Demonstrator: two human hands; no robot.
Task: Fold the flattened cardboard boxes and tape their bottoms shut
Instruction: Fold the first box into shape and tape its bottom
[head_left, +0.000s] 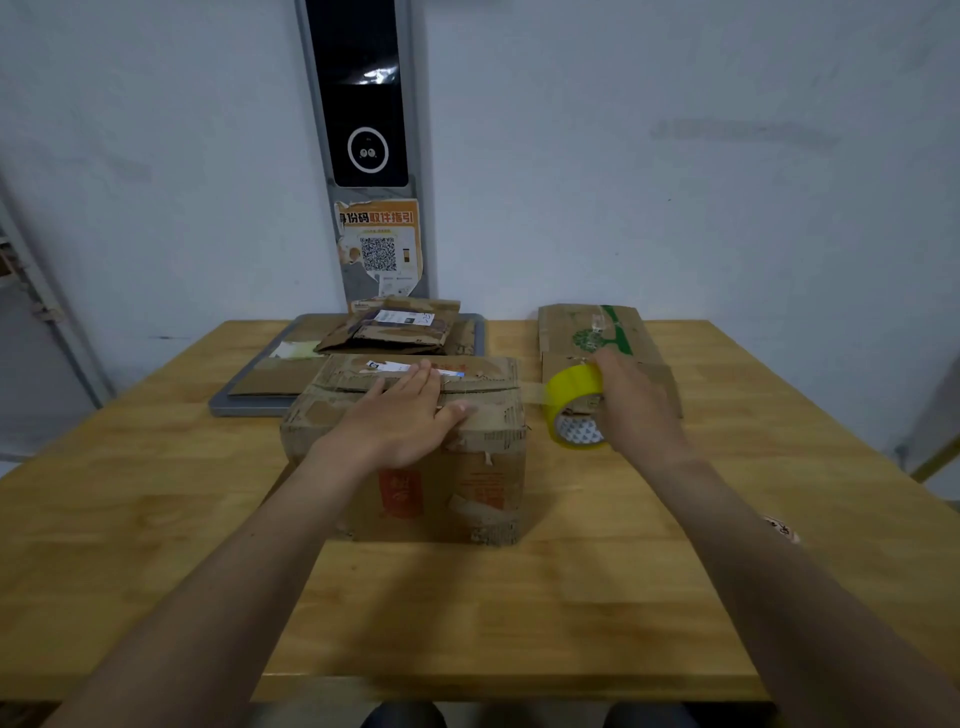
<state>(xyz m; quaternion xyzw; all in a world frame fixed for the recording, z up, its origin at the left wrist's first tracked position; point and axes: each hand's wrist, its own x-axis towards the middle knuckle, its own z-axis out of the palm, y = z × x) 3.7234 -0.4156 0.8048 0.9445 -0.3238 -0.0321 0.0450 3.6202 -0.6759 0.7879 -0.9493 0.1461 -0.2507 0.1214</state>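
The folded box (441, 499) is sitting mid-frame on the tabletop (156, 519). The left hand (400, 415) is pressing flat on its flaps (488, 410), probably to hold the seam closed, while the right hand (636, 410), just right of it, is gripping the tape roll (571, 389), stretching a strip (531, 391) taut.

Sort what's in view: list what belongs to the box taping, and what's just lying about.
In the job: folded box, pressed by the left hand; yellow tape roll in the right hand; flattened cardboard on the grey tray; green-printed flattened box.
Just there: QR poster; black wall panel.
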